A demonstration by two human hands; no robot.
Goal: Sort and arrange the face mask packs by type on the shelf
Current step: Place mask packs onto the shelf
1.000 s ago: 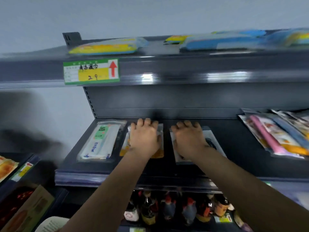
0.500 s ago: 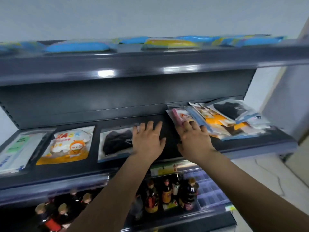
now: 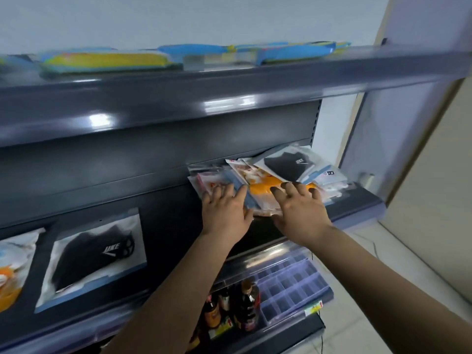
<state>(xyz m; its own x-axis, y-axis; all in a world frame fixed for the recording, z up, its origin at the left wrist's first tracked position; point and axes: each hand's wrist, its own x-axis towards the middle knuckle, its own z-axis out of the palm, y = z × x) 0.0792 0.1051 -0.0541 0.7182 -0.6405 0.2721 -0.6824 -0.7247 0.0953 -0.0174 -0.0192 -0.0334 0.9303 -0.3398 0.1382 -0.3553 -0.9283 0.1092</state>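
Observation:
A loose pile of mixed face mask packs lies at the right end of the dark middle shelf. A black mask pack tops the pile, with orange and pink packs under it. My left hand rests with spread fingers on the pile's left side, over a pink pack and a blue strip. My right hand lies on the orange pack, fingers spread. Further left on the same shelf a single black mask pack lies flat, and an orange cartoon pack shows at the frame's left edge.
The top shelf carries several blue and yellow packs, blurred. Below, bottles and a clear divided tray sit on the lower shelf. A pale wall panel and floor lie to the right.
View and both hands have swung right along the shelf, from the flat sorted packs to the mixed pile. Both hands now rest on the pile; half a second ago only the right touched it.

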